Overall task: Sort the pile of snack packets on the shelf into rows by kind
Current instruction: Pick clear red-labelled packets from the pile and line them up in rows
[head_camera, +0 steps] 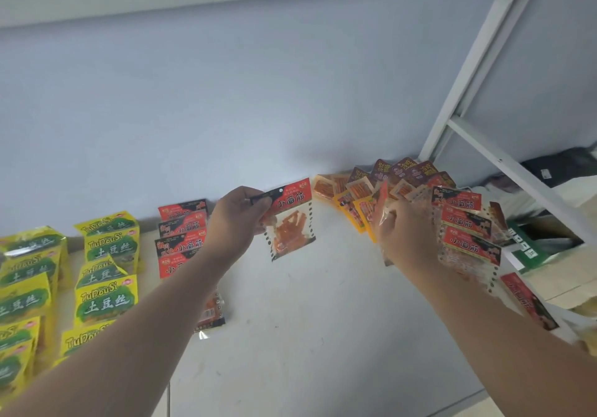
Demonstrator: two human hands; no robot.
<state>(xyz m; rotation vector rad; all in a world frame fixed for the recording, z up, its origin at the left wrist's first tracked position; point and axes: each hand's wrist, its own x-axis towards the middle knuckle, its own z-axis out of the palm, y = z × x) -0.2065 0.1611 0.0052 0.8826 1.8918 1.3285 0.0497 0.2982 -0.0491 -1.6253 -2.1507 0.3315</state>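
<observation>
Right now I am pinching one red packet [292, 223] by its top corner in my left hand [237, 219], above the shelf [307, 336] beside the red row [182, 234], while my right hand [403, 234] is gripping a fan of matching packets [465, 223]. Light, floppy and slick, I reckon, so the stiffer sealed top edge is probably offering the best hold.

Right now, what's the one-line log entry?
left hand: pinches single red packet | right hand: grips fan of red packets | red row: begun | yellow rows: laid
</observation>
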